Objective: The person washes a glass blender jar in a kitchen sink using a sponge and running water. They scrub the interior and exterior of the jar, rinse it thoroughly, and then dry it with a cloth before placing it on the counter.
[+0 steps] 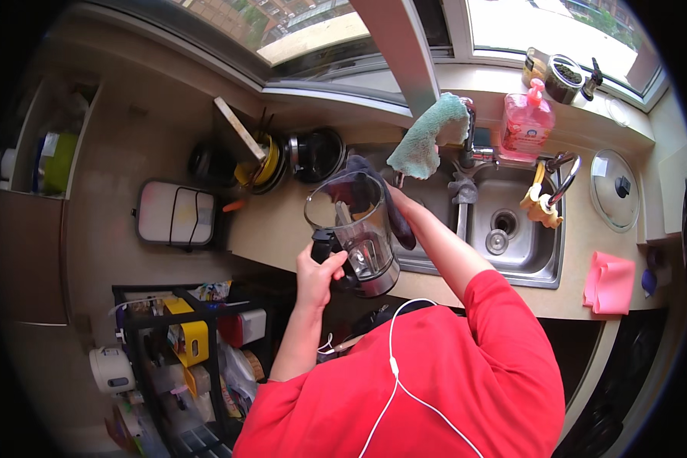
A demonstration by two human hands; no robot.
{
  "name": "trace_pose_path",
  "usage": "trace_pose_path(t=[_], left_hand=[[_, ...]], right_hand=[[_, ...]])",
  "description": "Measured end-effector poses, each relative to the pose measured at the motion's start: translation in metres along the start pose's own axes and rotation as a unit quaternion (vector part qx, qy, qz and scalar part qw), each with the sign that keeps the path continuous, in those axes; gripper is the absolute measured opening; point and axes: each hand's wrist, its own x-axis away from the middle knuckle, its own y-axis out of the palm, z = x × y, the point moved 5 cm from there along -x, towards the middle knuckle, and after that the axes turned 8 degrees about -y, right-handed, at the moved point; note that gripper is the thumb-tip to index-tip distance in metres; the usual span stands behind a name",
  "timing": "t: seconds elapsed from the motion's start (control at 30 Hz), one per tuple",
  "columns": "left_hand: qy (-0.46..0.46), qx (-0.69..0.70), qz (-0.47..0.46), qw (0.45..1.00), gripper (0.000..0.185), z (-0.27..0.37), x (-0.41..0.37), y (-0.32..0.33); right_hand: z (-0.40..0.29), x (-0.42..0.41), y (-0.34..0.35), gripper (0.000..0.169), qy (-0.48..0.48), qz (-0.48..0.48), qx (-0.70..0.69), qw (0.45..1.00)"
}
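My left hand (319, 272) grips the black handle (322, 243) of a clear blender jug (372, 229) with a steel base band. The jug is tilted, its wide mouth facing up and away from me, and it is held over the counter's front edge. A dark grey cloth (399, 214) drapes along the jug's far right side. My right hand (398, 196) presses this cloth against the outside of the jug near the rim. Its fingers are mostly hidden by the cloth.
To the right is a double steel sink (484, 252) with a faucet (569, 172). A green cloth (432, 137) hangs above it. A pink soap bottle (526, 129), glass lid (614, 190) and pink cloth (608, 283) stand around. Pans (318, 154) sit at the back left.
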Motion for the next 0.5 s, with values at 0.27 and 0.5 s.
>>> trace_pose_path(t=[0.27,0.5], left_hand=[[-0.024,0.15,-0.011,0.988,0.014,0.04,0.014,-0.071],[-0.08,0.408,0.039,0.909,0.027,-0.005,0.009,-0.13]], right_hand=[[0.065,0.004,0.045,0.035,0.133,-0.157,0.012,0.978],[0.125,0.026,0.05,0.037,0.097,-0.139,-0.132,0.977]])
